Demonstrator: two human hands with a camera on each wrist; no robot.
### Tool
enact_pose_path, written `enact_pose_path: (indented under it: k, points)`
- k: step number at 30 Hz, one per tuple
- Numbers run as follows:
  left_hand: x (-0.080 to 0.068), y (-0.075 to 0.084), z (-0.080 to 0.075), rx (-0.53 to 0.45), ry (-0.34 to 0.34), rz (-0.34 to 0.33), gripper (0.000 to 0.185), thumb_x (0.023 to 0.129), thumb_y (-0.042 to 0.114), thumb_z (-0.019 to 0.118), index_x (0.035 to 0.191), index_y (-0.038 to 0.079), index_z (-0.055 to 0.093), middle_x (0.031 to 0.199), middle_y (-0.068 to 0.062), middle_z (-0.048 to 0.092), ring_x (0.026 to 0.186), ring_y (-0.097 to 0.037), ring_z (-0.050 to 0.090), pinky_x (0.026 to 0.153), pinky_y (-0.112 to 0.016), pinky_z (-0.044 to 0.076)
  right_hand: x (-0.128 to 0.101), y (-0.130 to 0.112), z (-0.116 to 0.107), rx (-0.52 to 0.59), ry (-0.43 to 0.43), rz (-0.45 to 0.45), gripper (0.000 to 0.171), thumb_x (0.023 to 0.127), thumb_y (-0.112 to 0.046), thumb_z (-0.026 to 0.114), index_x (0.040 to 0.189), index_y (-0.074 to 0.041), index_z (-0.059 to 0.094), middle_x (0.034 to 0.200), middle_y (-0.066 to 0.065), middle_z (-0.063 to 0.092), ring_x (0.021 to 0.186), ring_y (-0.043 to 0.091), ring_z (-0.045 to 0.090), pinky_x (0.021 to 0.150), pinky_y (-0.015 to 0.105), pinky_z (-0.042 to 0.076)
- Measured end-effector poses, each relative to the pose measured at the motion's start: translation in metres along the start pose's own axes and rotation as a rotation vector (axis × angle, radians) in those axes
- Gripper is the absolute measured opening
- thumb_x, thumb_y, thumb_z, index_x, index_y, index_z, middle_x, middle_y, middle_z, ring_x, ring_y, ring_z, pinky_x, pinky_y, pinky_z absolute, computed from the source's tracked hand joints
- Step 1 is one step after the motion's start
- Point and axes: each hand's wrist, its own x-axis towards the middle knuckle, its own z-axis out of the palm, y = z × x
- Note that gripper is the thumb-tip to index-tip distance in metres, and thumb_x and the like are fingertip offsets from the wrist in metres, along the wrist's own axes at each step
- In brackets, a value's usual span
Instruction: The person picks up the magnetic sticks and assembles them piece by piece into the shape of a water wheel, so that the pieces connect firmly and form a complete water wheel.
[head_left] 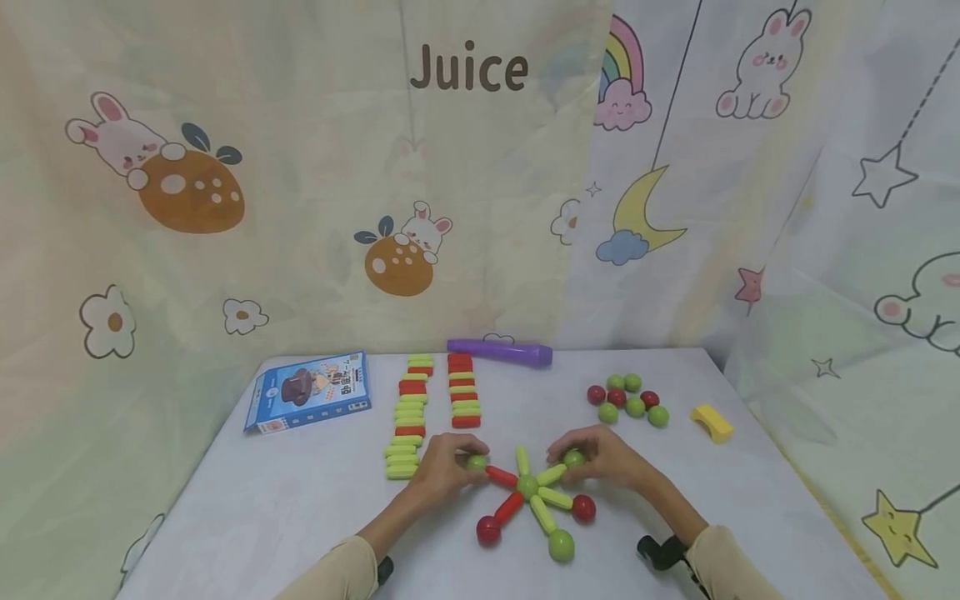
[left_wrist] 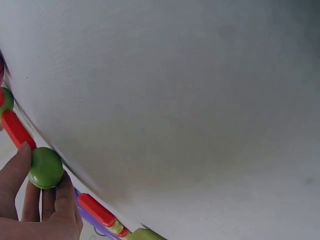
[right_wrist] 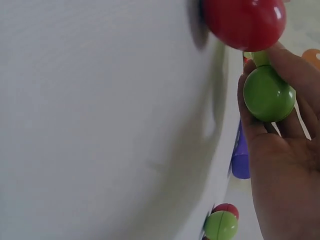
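On the white table [head_left: 300,500] lies a star of red and green sticks around a green hub ball [head_left: 528,486]. My left hand [head_left: 444,471] pinches a green ball [head_left: 477,461] [left_wrist: 46,167] at the outer end of a red stick [head_left: 501,477] [left_wrist: 17,130]. My right hand [head_left: 600,457] grips another green ball [head_left: 573,457] [right_wrist: 268,94] at the end of a green stick [head_left: 551,474]. A red ball [head_left: 583,507] [right_wrist: 245,22] caps a lower arm of the star. A second red ball [head_left: 488,530] and a green ball [head_left: 560,545] cap the other lower arms.
Two rows of spare red and green sticks [head_left: 408,412] lie behind my left hand. Several loose red and green balls [head_left: 628,398] sit at the right, beside a yellow block [head_left: 711,422]. A purple tube [head_left: 500,352] and a blue box [head_left: 309,390] lie at the back.
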Motion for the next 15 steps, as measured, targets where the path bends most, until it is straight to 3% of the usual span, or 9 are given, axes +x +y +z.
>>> enact_pose_path:
  k: [3,6,9,12,15]
  points:
    - [-0.005,0.002,0.001,0.015,0.048,-0.018,0.037,0.09,0.01,0.089,0.124,0.002,0.077,0.119,-0.008,0.077,0.114,-0.026,0.07,0.098,-0.044,0.062,-0.004,0.002,0.002,-0.03,0.001,0.036,0.04,0.085,-0.003,0.088,0.123,0.001,0.077,0.121,0.015,0.079,0.121,0.028,0.071,0.11,0.022,0.05]
    - [-0.016,0.012,0.005,0.059,0.143,-0.06,0.045,0.089,0.011,0.089,0.129,0.0,0.072,0.125,-0.012,0.073,0.119,-0.031,0.067,0.099,-0.046,0.061,-0.008,0.002,0.005,-0.081,0.016,0.071,0.04,0.084,-0.007,0.09,0.122,-0.004,0.079,0.121,0.009,0.08,0.121,0.025,0.072,0.11,0.022,0.049]
    - [-0.03,0.028,0.007,0.097,0.174,-0.097,0.044,0.088,0.02,0.092,0.123,0.004,0.07,0.119,-0.008,0.07,0.112,-0.029,0.067,0.092,-0.042,0.063,-0.012,-0.001,0.007,-0.137,0.049,0.091,0.037,0.083,-0.009,0.091,0.119,-0.008,0.081,0.117,0.005,0.081,0.117,0.023,0.073,0.109,0.024,0.051]
    - [-0.042,0.037,0.01,0.122,0.051,-0.114,0.044,0.083,0.031,0.096,0.112,0.011,0.069,0.105,0.001,0.067,0.098,-0.019,0.062,0.081,-0.031,0.059,-0.016,-0.007,0.008,-0.187,0.071,0.067,0.033,0.084,-0.012,0.091,0.115,-0.008,0.081,0.113,0.005,0.081,0.112,0.024,0.074,0.106,0.028,0.054]
    - [-0.048,0.036,0.011,0.15,-0.098,-0.086,0.036,0.082,0.026,0.096,0.106,0.012,0.074,0.092,0.008,0.064,0.086,-0.012,0.057,0.073,-0.024,0.053,-0.019,-0.009,0.007,-0.223,0.069,0.019,0.027,0.09,-0.016,0.088,0.115,-0.008,0.081,0.111,0.005,0.082,0.108,0.023,0.075,0.102,0.032,0.058]
